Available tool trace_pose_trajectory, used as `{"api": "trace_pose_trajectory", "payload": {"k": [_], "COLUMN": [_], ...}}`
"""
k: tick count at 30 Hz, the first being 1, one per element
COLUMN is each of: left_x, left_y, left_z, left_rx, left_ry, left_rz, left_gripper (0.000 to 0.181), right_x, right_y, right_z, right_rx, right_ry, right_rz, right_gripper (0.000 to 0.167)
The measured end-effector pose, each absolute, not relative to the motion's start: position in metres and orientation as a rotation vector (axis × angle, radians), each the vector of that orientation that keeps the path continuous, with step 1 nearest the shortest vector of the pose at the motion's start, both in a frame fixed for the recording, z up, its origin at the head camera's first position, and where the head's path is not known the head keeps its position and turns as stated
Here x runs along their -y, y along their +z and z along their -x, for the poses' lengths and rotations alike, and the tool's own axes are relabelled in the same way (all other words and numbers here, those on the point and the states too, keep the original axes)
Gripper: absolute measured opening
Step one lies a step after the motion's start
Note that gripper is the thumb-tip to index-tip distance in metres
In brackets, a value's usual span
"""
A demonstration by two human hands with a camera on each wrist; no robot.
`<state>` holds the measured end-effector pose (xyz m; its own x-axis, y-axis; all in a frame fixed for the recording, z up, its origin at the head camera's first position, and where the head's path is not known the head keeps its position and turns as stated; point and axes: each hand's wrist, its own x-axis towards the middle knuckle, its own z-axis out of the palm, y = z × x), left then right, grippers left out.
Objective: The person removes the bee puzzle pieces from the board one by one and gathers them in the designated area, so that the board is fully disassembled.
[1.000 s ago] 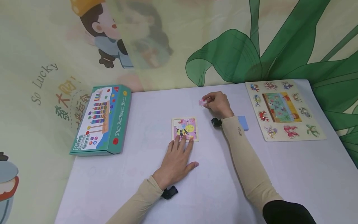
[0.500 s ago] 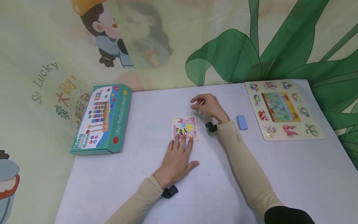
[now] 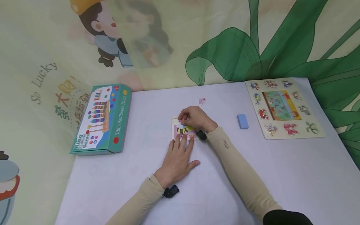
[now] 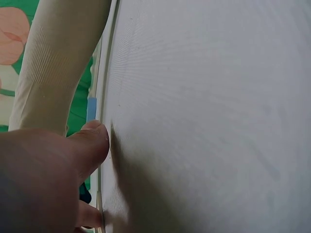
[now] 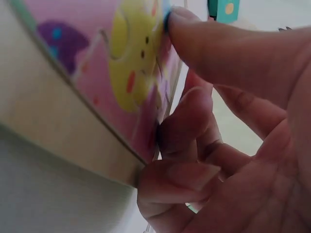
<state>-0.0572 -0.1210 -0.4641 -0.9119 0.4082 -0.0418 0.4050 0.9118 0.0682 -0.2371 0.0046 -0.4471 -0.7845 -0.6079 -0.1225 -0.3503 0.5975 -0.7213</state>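
Observation:
A small square bee jigsaw puzzle (image 3: 180,130) in a pale wooden frame lies on the white table. My left hand (image 3: 175,164) rests with spread, straight fingers on its near edge. Over the puzzle's far part, my right hand (image 3: 197,118) has its thumb and curled fingers together at a puzzle piece, which the fingertips mostly hide. The right wrist view shows the thumb (image 5: 189,24) against the printed face (image 5: 131,58). One pink puzzle piece (image 3: 202,101) lies apart on the table behind the right hand. In the left wrist view, the left thumb (image 4: 92,143) reaches over the cloth.
A green Ring Challenge Game box (image 3: 101,118) stands at the left. On the right are a blue block (image 3: 242,121) and a wooden board (image 3: 306,132) with sea-animal pieces and a picture in its middle. A printed curtain (image 3: 166,78) hangs behind the table.
My right hand has let go of the pink puzzle piece at the back of the table. It has moved left and nearer, onto the bee puzzle. My left hand stays in place.

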Motion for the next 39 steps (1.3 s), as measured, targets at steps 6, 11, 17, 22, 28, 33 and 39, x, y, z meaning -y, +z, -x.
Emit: {"api": "trace_pose_trajectory", "payload": {"k": [6,11,17,22,28,33,39], "left_x": [0.123,0.124,0.123,0.123,0.122,0.12,0.12], "left_y": [-0.463,-0.461,-0.463,-0.465,-0.466,-0.466,-0.465], "left_z": [0.057,0.056,0.056,0.055,0.054,0.056,0.058], "left_rx": [-3.027,-3.037,-3.036,-3.053,-3.052,-3.033,-3.03], "left_ry": [0.066,0.042,0.036,0.039,0.056,0.088,0.061], "left_rz": [-0.645,-0.651,-0.653,-0.663,-0.655,-0.651,-0.655], "left_gripper": [0.084,0.084,0.084,0.085,0.085,0.085,0.085], "right_x": [0.003,0.007,0.008,0.007,0.002,-0.005,-0.009], "right_y": [-0.448,-0.449,-0.45,-0.45,-0.449,-0.447,-0.446], "right_z": [0.235,0.234,0.235,0.234,0.235,0.238,0.241], "right_rx": [-2.515,-2.541,-2.559,-2.545,-2.479,-2.466,-2.458], "right_ry": [-0.938,-0.868,-0.83,-0.849,-0.96,-0.997,-1.028], "right_rz": [0.779,0.779,0.801,0.807,0.786,0.747,0.717], "right_gripper": [0.008,0.008,0.008,0.008,0.024,0.028,0.016]}}
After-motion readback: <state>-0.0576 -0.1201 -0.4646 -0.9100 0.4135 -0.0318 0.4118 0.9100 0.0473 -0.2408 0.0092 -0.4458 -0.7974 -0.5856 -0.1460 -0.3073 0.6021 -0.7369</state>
